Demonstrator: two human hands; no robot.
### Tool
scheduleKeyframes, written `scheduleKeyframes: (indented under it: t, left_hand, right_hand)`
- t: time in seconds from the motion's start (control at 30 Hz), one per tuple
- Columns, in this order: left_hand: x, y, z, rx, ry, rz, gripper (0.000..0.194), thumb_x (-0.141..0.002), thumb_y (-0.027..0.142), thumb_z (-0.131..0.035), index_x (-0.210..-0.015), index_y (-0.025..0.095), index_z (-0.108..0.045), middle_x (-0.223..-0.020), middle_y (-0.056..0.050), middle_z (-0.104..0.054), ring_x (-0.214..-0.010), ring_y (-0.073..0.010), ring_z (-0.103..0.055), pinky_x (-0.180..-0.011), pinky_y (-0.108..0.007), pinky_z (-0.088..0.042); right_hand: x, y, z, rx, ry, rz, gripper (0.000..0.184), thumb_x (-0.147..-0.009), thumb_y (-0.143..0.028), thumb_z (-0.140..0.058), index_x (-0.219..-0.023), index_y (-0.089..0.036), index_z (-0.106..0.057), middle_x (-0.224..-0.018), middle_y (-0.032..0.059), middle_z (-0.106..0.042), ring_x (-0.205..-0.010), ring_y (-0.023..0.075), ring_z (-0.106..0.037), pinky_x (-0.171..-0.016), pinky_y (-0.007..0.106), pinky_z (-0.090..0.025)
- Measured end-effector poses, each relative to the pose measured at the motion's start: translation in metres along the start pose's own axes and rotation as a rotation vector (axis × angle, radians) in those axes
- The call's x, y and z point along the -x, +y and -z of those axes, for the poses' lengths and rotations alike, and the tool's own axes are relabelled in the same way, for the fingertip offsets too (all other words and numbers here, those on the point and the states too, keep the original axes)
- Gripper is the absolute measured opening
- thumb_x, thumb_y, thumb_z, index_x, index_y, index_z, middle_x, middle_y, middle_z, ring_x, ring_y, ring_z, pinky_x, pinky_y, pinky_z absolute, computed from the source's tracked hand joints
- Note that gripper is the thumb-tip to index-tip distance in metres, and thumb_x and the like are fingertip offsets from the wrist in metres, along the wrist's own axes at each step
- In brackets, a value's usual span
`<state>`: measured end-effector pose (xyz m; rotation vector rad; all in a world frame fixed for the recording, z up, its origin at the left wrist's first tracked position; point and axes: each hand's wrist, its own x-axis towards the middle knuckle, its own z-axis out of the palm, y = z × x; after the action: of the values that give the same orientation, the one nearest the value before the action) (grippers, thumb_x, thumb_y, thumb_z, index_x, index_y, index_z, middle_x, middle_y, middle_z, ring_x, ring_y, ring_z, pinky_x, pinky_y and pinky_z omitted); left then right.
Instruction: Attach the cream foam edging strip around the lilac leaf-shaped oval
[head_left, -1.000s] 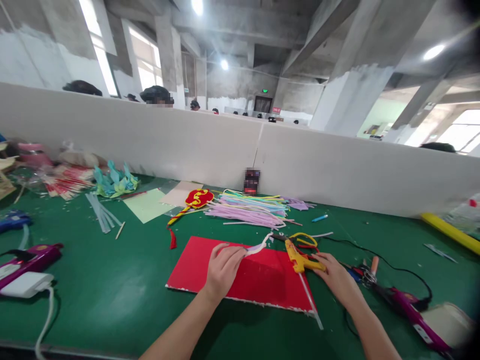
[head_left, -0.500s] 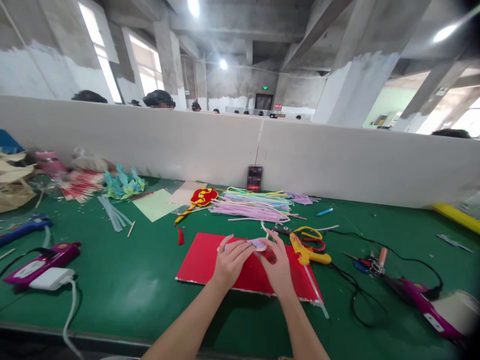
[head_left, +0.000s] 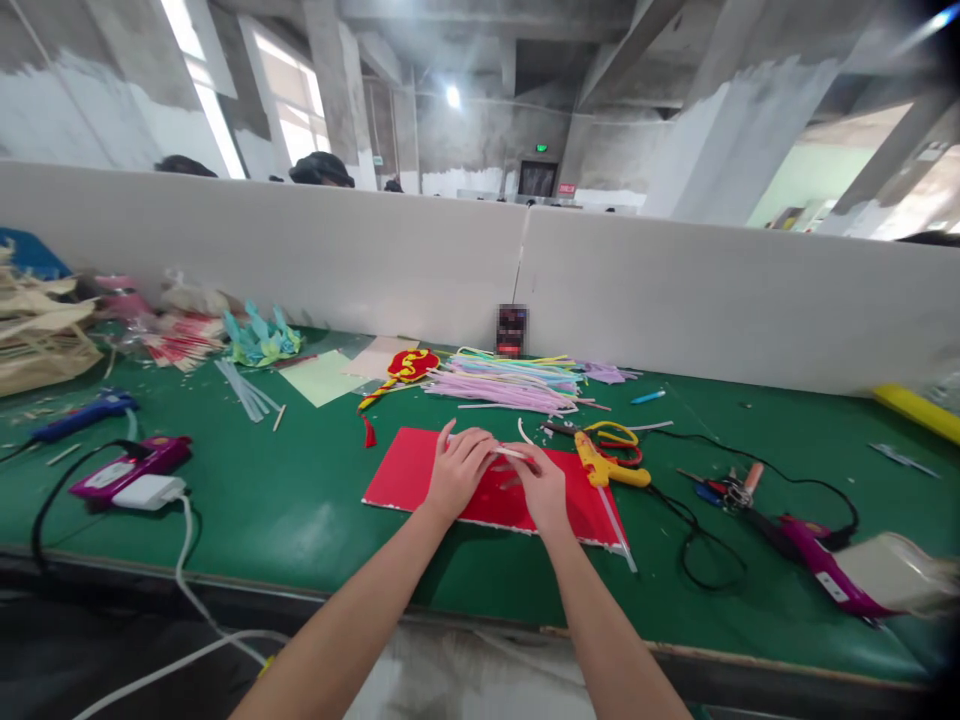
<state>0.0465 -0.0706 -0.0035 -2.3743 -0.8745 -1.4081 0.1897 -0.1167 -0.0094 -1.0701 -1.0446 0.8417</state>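
Note:
My left hand (head_left: pixel 456 474) and my right hand (head_left: pixel 543 486) meet over a red board (head_left: pixel 401 465) with a ragged white edge. Between their fingers is a small flat pale piece (head_left: pixel 508 452), lilac and white, turned nearly edge-on; the fingers cover much of it. Both hands are closed on it, one at each end. A short white strip (head_left: pixel 525 430) lies just beyond the board. By its right side rests a yellow glue gun (head_left: pixel 600 466) with a clear glue stick, close to scissors (head_left: pixel 616 432) with yellow and red handles.
Pastel strips (head_left: pixel 502 385) are heaped behind the board, beside a red and yellow tasselled ornament (head_left: pixel 412 364). Purple power strips (head_left: pixel 139 470) with cables lie left and right. Keys (head_left: pixel 735 487) sit at the right. A white partition (head_left: pixel 337 255) bounds the green table.
The pale piece has tilted from showing its flat lilac face to nearly edge-on. Both hands still hold it. The camera view has dipped, so the table's front edge shows more.

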Motion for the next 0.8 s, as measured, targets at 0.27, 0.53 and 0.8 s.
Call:
scheduleKeyframes:
  t: [0.27, 0.53, 0.8]
  left_hand:
    - [0.0053, -0.0001, -0.004, -0.02, -0.024, -0.012, 0.019, -0.095, 0.02, -0.043, -0.095, 0.022, -0.062, -0.102, -0.003, -0.072, -0.107, -0.0182, -0.063, -0.113, -0.048, -0.024]
    - [0.0014, -0.0025, -0.0036, -0.002, 0.012, 0.04, 0.02, -0.095, 0.018, -0.041, -0.091, 0.02, -0.061, -0.096, -0.003, -0.072, -0.103, -0.0177, -0.064, -0.113, -0.049, -0.023]
    - [0.0005, -0.001, 0.0002, 0.031, -0.018, 0.046, 0.017, -0.095, 0.018, -0.044, -0.092, 0.02, -0.061, -0.096, -0.002, -0.072, -0.103, -0.0177, -0.064, -0.113, -0.05, -0.023]
  right_hand:
    - [-0.0004, 0.0034, 0.0012, -0.065, -0.003, 0.008, 0.024, -0.071, -0.04, -0.069, -0.086, -0.022, -0.07, -0.091, 0.0034, -0.071, -0.085, 0.0223, -0.068, -0.069, 0.035, -0.061]
    - [-0.0002, -0.0042, 0.0022, -0.061, -0.007, 0.002, 0.027, -0.073, -0.042, -0.066, -0.09, -0.021, -0.068, -0.098, 0.0053, -0.071, -0.083, 0.0228, -0.07, -0.064, 0.034, -0.062]
    - [0.001, -0.0021, 0.0043, 0.024, 0.028, 0.048, 0.021, -0.074, -0.04, -0.067, -0.082, -0.021, -0.069, -0.091, 0.004, -0.065, -0.077, 0.018, -0.064, -0.06, 0.028, -0.06]
